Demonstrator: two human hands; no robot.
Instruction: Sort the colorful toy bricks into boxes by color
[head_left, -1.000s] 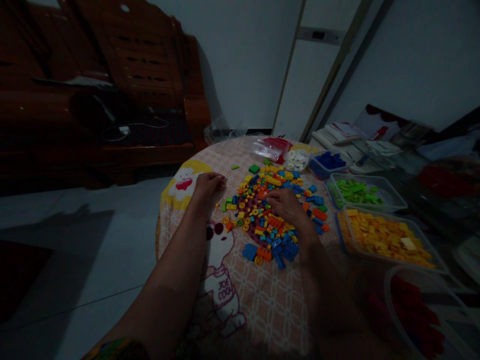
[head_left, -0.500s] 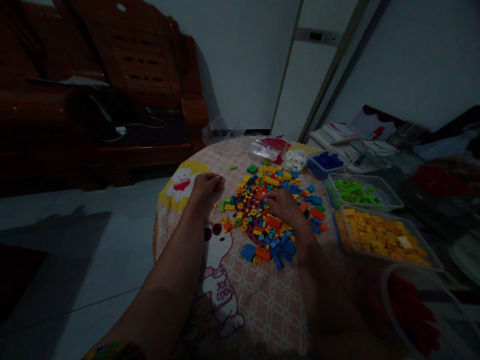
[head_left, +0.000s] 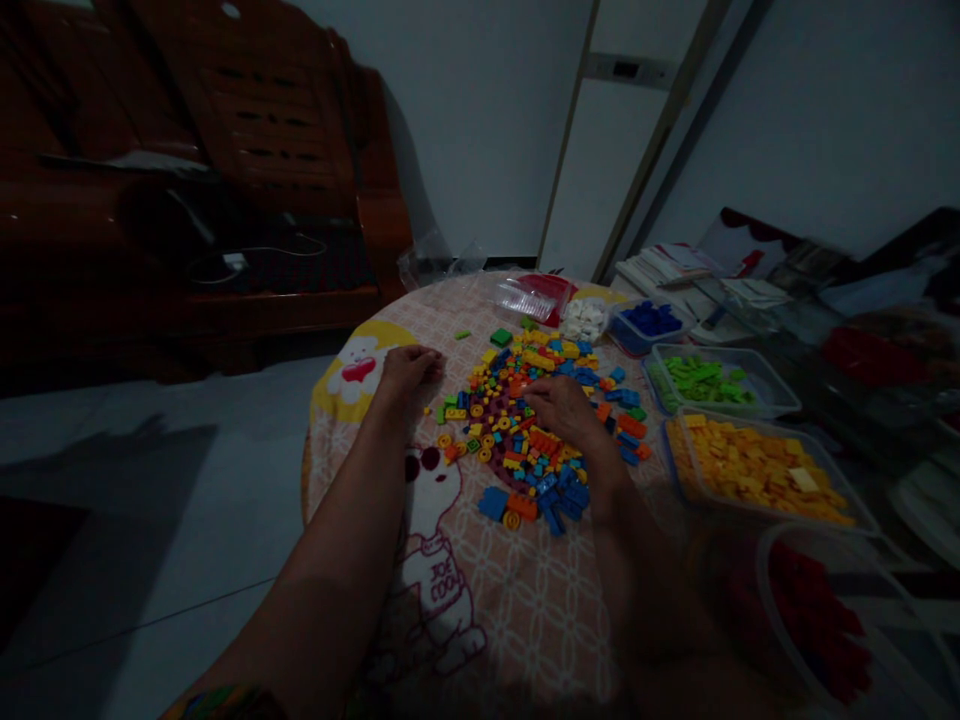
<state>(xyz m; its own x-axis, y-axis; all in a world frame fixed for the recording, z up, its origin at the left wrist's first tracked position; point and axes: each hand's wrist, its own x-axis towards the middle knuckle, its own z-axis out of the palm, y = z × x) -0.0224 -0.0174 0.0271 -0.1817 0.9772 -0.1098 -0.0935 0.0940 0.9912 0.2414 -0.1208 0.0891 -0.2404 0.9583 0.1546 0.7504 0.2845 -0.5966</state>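
Note:
A wide pile of mixed toy bricks in orange, yellow, blue and green lies on a round table with a patterned cloth. Over the middle of the pile is my right hand, fingers drawn together at the bricks; what they hold, if anything, is too small to make out. My left hand rests on the cloth left of the pile, its fingers curled together near the yellow print, and its fingertips are too dark to show any object. A green brick sits at the pile's far edge.
Along the right stand clear boxes of blue bricks, green bricks, yellow bricks and red bricks. White pieces and a clear plastic tray are at the back. A wooden bench stands behind left.
The whole view has shifted slightly, with the scene a little further left and up. Both hands keep nearly the same places and shapes.

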